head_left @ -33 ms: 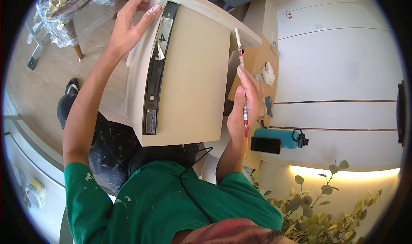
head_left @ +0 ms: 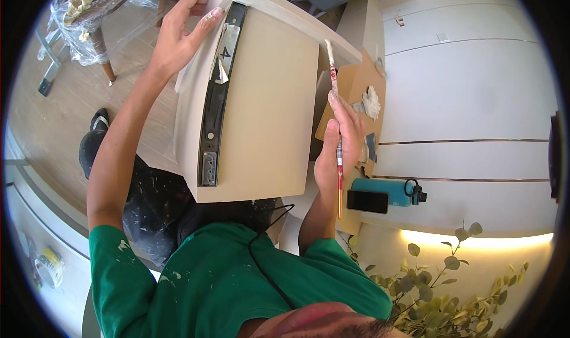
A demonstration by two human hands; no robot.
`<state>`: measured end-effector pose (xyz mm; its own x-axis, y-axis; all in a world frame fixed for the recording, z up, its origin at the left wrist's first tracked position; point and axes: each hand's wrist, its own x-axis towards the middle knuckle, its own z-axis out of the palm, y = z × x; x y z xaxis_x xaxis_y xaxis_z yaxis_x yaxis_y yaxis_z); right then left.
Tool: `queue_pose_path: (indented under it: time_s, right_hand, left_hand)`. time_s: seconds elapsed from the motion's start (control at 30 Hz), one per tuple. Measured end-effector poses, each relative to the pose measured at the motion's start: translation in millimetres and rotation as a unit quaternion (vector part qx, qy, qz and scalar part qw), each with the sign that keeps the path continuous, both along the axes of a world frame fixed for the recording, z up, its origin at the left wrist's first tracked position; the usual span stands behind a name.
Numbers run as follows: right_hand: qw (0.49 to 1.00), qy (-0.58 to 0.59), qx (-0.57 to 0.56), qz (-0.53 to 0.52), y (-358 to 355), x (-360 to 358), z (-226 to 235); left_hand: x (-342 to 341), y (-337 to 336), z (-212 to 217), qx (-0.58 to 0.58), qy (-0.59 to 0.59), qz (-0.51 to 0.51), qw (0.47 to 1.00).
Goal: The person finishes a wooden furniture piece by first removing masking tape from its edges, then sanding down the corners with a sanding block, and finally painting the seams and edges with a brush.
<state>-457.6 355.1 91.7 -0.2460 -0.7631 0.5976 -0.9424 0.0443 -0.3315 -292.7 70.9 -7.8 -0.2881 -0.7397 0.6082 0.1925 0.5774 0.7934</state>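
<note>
A cream-coloured drawer is propped on its side above my lap, its front panel facing away from me. Along its upturned side runs a black metal drawer slide with a torn paper label. My left hand grips the far left corner of the front panel, thumb on the near face and fingers mostly behind it. Between the thumb and fingers of my right hand is a thin paintbrush, its whitish, paint-caked tip pointing away near the panel's right end. White smears mark my left thumb.
On the right, a teal water bottle and a black phone lie beside a brown board with a crumpled white wad. Leafy stems stand at lower right. A plastic-wrapped wooden stool is at far left.
</note>
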Motion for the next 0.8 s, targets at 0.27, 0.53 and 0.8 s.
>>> queue_pose_path:
  time_s: [0.27,0.53,0.8]
  right_hand:
    - [0.999,0.003,-0.020,0.033,-10.6,-1.3,-4.8]
    - [0.999,0.004,-0.015,0.040,-14.8,3.9,-1.6]
    - [0.999,0.019,0.000,0.047,-19.3,10.9,1.0]
  left_hand:
    - [0.2,1.1,1.3,-0.005,-0.003,0.001,1.000]
    - [-0.6,-0.8,-0.7,-0.007,-0.001,0.006,1.000]
    - [-0.4,-1.5,-0.4,-0.003,0.006,-0.003,1.000]
